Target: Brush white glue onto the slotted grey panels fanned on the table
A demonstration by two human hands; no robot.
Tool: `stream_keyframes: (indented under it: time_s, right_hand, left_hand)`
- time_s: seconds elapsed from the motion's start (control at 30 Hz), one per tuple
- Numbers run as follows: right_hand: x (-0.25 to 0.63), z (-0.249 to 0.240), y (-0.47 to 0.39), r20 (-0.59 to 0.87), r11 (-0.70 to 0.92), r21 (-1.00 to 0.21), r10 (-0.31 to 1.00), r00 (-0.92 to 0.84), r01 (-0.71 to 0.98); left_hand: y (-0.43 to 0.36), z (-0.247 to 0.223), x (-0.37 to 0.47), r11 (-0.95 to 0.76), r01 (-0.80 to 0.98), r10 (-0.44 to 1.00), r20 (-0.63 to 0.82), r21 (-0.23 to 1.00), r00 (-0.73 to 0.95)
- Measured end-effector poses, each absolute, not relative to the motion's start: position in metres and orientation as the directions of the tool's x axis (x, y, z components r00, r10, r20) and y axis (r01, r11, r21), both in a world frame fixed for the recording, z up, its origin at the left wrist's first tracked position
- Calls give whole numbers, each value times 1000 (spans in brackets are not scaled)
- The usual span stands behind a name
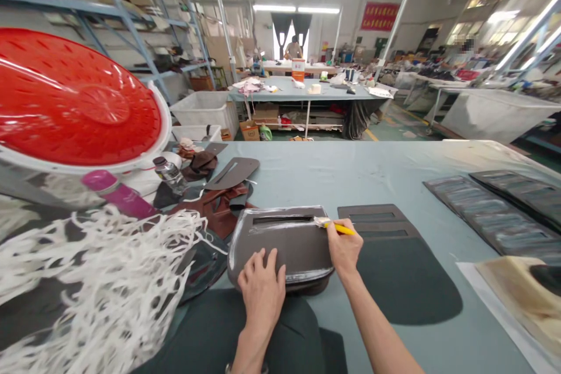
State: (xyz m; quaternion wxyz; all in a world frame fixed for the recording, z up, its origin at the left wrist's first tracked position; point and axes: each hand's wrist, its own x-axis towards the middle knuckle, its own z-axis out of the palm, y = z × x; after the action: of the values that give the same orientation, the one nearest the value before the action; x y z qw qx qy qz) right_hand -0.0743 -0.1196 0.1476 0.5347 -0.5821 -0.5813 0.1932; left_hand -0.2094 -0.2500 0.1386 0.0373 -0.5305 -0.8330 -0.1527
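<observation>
My left hand (263,286) lies with fingers spread on a dark grey-brown panel (302,248) with rounded corners and a long slot near its far edge. White paste is smeared along the panel's borders and around the slot. A brush (344,229) with a yellow handle is gripped in my right hand (345,250), its whitened tip touching the panel at the slot's right end. More dark pieces seem stacked beneath that panel. Just to the right lies a larger dark panel (401,274) with two slots near its far end.
White strips (114,286) heap up at the left, near a pink bottle (118,193), a clear bottle (169,174) and a big red basin (79,99). Paste-streaked panels (491,210) lie at the right beside a cream-coloured container (517,292). A person (293,48) is far behind.
</observation>
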Motion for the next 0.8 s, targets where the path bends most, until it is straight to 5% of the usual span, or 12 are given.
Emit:
stream_keyframes:
  time_s: [0.17,0.27,0.57,0.67,0.8]
  right_hand:
    - [-168,151,-132,450,465,-834,885,-121,296]
    - [-190,143,-124,416,465,-815,885,-209,346]
    - [-29,133,-101,447,260,-774,870,208,577]
    - [-19,126,-111,361,208,-794,917,168,571]
    - [-20,124,-131,301,217,-859,947,115,464]
  left_hand:
    - [-249,130,-207,415,895,866,230,164,-444]
    - [-249,127,-209,411,897,866,239,164,-440]
    - [-237,133,-192,455,856,829,235,245,-508]
    - [-213,135,-171,340,804,865,172,488,-471]
    - [-168,131,-148,205,386,888,-6,899,-459]
